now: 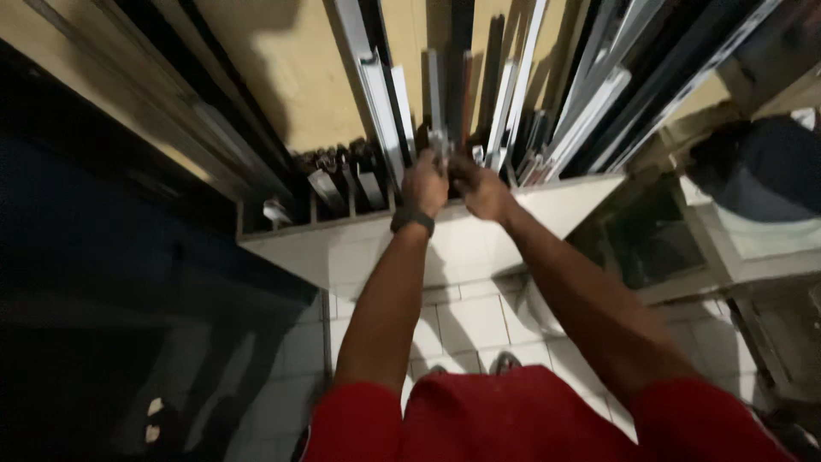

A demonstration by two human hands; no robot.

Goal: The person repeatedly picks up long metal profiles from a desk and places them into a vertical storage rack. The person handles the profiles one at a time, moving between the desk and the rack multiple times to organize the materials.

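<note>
against yellow wall, long silvery metal profile (438, 111).

Ahead of me a low divided rack (342, 244) stands on the tiled floor (466, 325), against the wall (299, 77). Long metal profiles (513, 103) stand upright in its compartments, leaning back on the wall. My left hand (425, 184) and right hand (481, 190) meet side by side at one profile (438, 111) near the rack's middle. A glass-fronted cabinet (650, 231) sits to the right.

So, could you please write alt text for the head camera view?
Both hands, left hand and right hand, grip one upright metal profile among many standing in a white rack against a yellow wall.
</note>
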